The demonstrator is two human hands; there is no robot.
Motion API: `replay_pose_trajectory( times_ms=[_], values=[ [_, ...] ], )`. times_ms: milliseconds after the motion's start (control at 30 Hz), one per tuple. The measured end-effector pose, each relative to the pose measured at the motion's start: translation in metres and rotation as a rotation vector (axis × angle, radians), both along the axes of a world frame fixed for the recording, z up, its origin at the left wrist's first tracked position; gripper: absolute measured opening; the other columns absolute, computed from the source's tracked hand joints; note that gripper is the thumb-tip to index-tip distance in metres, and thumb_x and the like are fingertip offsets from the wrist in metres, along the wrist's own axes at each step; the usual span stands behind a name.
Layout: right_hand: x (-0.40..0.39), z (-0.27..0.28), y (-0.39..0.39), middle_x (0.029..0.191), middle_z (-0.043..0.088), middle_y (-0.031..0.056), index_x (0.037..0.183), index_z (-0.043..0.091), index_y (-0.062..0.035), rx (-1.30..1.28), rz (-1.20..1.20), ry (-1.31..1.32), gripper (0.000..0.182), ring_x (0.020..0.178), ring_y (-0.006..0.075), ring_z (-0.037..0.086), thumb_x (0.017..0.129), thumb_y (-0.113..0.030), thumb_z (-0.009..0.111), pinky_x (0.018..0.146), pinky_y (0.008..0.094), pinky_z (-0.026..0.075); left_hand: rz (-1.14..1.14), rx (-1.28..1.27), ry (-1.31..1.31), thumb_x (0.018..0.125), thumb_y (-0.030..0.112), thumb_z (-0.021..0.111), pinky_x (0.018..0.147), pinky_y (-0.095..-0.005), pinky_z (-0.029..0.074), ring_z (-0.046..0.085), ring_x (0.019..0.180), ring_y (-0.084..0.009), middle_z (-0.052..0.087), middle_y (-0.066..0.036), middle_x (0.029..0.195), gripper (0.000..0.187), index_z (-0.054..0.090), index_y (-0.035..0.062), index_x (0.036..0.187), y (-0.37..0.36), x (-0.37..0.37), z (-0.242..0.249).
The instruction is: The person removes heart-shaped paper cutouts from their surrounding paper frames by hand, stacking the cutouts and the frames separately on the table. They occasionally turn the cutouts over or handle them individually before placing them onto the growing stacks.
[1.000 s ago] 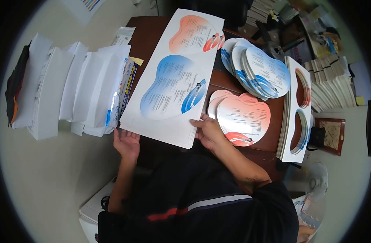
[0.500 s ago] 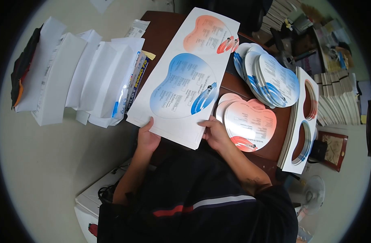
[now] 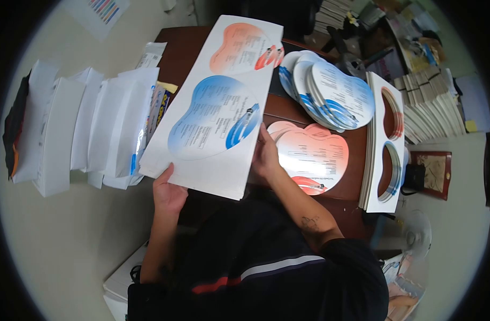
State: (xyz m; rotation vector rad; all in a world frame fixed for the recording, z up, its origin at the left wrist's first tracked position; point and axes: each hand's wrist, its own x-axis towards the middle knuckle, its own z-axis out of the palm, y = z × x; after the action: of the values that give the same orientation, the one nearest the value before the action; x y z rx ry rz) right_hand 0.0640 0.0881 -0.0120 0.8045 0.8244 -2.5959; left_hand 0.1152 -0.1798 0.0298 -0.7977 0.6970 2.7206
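A white printed card sheet [image 3: 210,171], with a pink and a blue bean-shaped print on it, is held tilted over the desk; a second edge shows at its lower corner. My left hand [image 3: 169,191] grips its lower left edge, thumb on top and fingers underneath. At the right edge, my right hand [image 3: 266,154] pinches the sheet from the side, its fingers partly hidden beneath. Beside the right hand lie pink bean-shaped cutouts [image 3: 315,158] in a small pile. Farther back is a pile of blue cutouts [image 3: 342,93].
To the right stands a stack of white sheets with bean-shaped holes [image 3: 373,171]. Folded white papers [image 3: 114,123] stand in a row at the left. The brown desk [image 3: 172,43] runs underneath. Beyond its right side are bundled papers [image 3: 432,109] and a framed picture [image 3: 437,174].
The view has shifted, so most things sit further left. My right hand has moved up along the sheet's right edge from its lower corner. The left hand keeps its grip.
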Motion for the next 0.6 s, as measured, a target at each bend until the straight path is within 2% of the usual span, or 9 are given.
replay_pose_trajectory(
  times_ms=[33,100,167,267,367,433,500,533,600],
  values=[
    [-0.003,-0.01,0.0,0.113,0.067,0.0102,0.122,0.059,-0.0056,-0.027,-0.03,0.013,0.044,0.106,0.0236,0.063,0.101,-0.041,0.044,0.097,0.039,0.048,-0.008,0.008,0.008,0.097,0.008,0.051,0.106,-0.043,0.045,0.053,0.125,-0.0294,0.054,-0.016,0.135,0.043,0.042,-0.0002,0.138,0.001,-0.001,0.003],
    [-0.008,-0.019,-0.003,0.113,0.066,0.0142,0.12,0.058,0.0013,0.096,-0.004,0.059,0.04,0.105,0.0243,0.063,0.103,-0.029,0.038,0.096,0.0373,0.049,-0.015,0.014,0.02,0.097,0.008,0.049,0.105,-0.0425,0.046,0.053,0.125,-0.0293,0.053,-0.016,0.135,0.042,0.042,-0.0004,0.138,0.0,-0.002,0.007],
    [-0.006,-0.009,-0.011,0.081,0.066,0.0039,0.101,0.061,-0.0033,0.141,-0.064,-0.008,0.024,0.061,0.0114,0.062,0.1,-0.018,0.042,0.055,0.0275,0.053,-0.021,-0.019,0.037,0.097,0.008,0.05,0.104,-0.0423,0.048,0.054,0.124,-0.0286,0.054,-0.015,0.134,0.042,0.042,-0.0004,0.137,-0.001,-0.003,0.01],
    [0.008,-0.03,-0.004,0.081,0.066,0.0054,0.099,0.062,-0.0017,0.306,-0.099,-0.008,0.02,0.063,0.0117,0.063,0.099,-0.012,0.045,0.057,0.0289,0.055,0.008,-0.052,0.041,0.097,0.007,0.05,0.103,-0.0421,0.049,0.054,0.124,-0.0283,0.054,-0.014,0.134,0.042,0.042,0.0001,0.138,-0.002,-0.006,0.015],
    [0.039,-0.009,0.029,0.083,0.066,0.0065,0.098,0.063,0.0013,0.533,-0.142,-0.046,0.018,0.064,0.0117,0.062,0.098,-0.009,0.048,0.057,0.0296,0.055,0.02,-0.068,0.039,0.097,0.007,0.05,0.103,-0.0416,0.049,0.054,0.124,-0.0278,0.054,-0.014,0.135,0.042,0.042,0.0002,0.138,-0.003,-0.01,0.026],
    [0.067,0.016,0.055,0.088,0.066,0.0063,0.108,0.061,0.004,0.546,-0.242,-0.031,0.022,0.073,0.0131,0.063,0.098,-0.011,0.048,0.067,0.0297,0.054,0.019,-0.059,0.036,0.097,0.008,0.05,0.103,-0.0418,0.049,0.054,0.124,-0.0281,0.054,-0.015,0.134,0.042,0.042,-0.0003,0.137,-0.003,-0.011,0.029],
    [0.097,0.007,0.098,0.092,0.066,0.0071,0.11,0.06,0.0053,0.649,-0.351,0.078,0.023,0.077,0.0129,0.063,0.099,-0.011,0.047,0.071,0.0286,0.052,0.013,-0.039,0.029,0.098,0.009,0.049,0.103,-0.0427,0.048,0.055,0.123,-0.0293,0.055,-0.017,0.133,0.041,0.042,-0.0012,0.137,-0.007,-0.011,0.026],
    [0.11,0.012,0.118,0.095,0.066,0.0077,0.111,0.06,0.0056,0.655,-0.412,0.077,0.023,0.081,0.0129,0.063,0.1,-0.01,0.047,0.073,0.0277,0.051,-0.006,-0.04,0.038,0.097,0.008,0.049,0.108,-0.0437,0.043,0.051,0.127,-0.0291,0.052,-0.016,0.138,0.043,0.041,-0.0012,0.138,-0.009,-0.011,0.022],
    [0.125,0.033,0.146,0.104,0.065,0.0099,0.114,0.058,0.006,0.697,-0.537,0.093,0.024,0.089,0.0136,0.063,0.1,-0.01,0.046,0.079,0.0279,0.05,-0.013,-0.023,0.015,0.097,0.008,0.048,0.11,-0.0447,0.04,0.048,0.129,-0.0299,0.051,-0.016,0.138,0.044,0.04,-0.0017,0.139,-0.011,-0.01,0.014]
  ],
)
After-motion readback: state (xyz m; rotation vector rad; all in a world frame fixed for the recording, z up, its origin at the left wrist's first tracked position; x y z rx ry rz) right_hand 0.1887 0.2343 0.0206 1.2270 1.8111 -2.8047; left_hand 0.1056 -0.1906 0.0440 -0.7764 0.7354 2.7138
